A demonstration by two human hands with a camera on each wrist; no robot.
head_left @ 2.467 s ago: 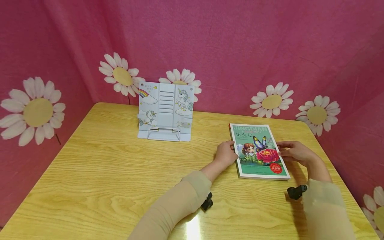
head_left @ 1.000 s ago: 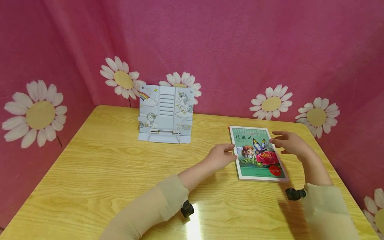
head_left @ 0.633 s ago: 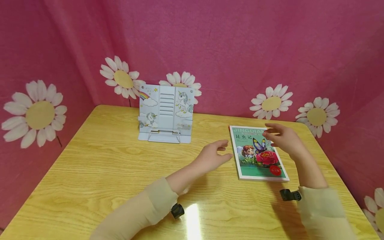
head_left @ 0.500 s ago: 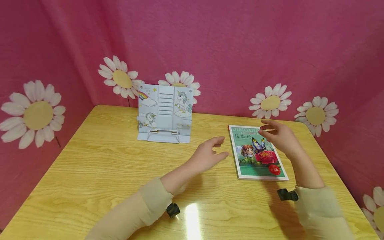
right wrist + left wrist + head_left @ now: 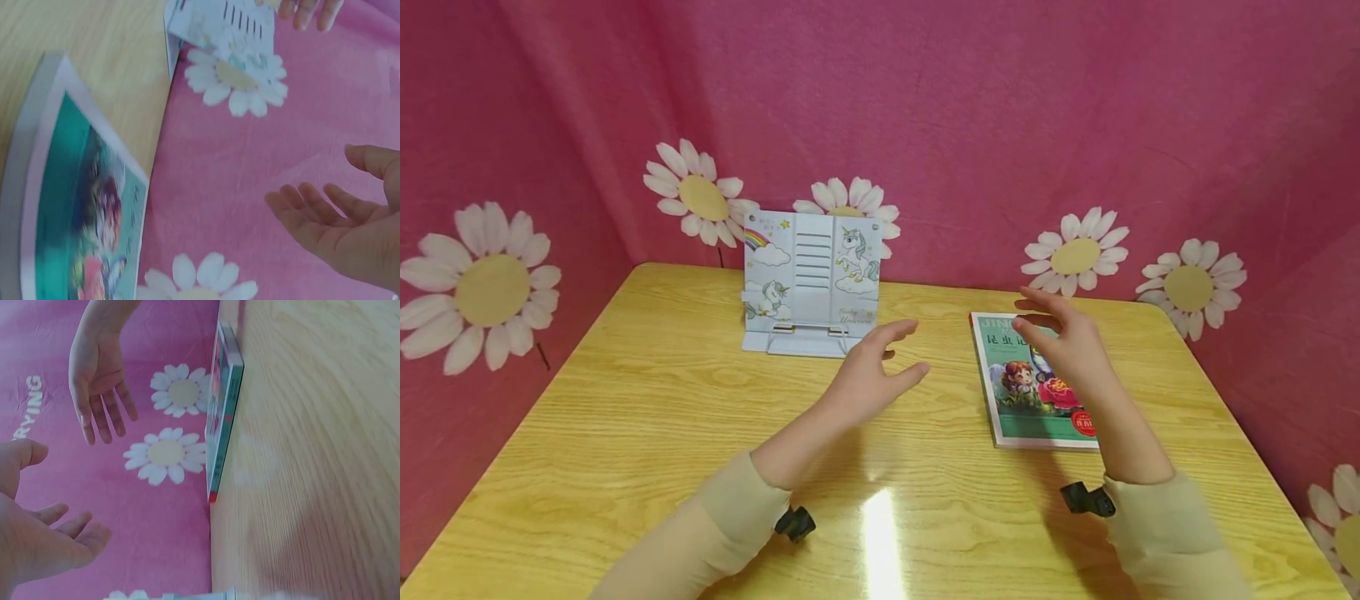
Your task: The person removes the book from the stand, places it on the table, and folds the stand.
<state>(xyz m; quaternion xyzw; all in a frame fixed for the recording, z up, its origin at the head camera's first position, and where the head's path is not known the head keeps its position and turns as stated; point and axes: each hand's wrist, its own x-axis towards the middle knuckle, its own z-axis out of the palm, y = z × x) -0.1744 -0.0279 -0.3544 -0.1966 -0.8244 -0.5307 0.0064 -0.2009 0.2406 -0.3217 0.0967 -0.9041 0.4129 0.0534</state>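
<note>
A green paperback book (image 5: 1030,425) with a white border lies flat on the right part of the table, its cover showing a girl, a butterfly and a red flower. My right hand (image 5: 1071,342) hovers above it, hiding part of the cover; the fingers are spread and hold nothing. Left of the book, my left hand (image 5: 868,375) is in the air with thumb and fingers apart, nothing in it. Beyond it stands a white unicorn book stand (image 5: 812,275), its lower right corner partly covered by that hand. The right wrist view shows the book (image 5: 53,187) apart from the right hand (image 5: 350,231).
The wooden table (image 5: 662,433) reaches back to a pink curtain (image 5: 955,125) printed with white daisies, which also closes in both sides. A black wrist camera (image 5: 795,523) is worn at the left cuff, another wrist camera (image 5: 1086,498) at the right.
Both hands first touched the book's sides, then let go and rose. The left hand moved left toward the book stand; the right hand moved left over the book. The book stayed on the table.
</note>
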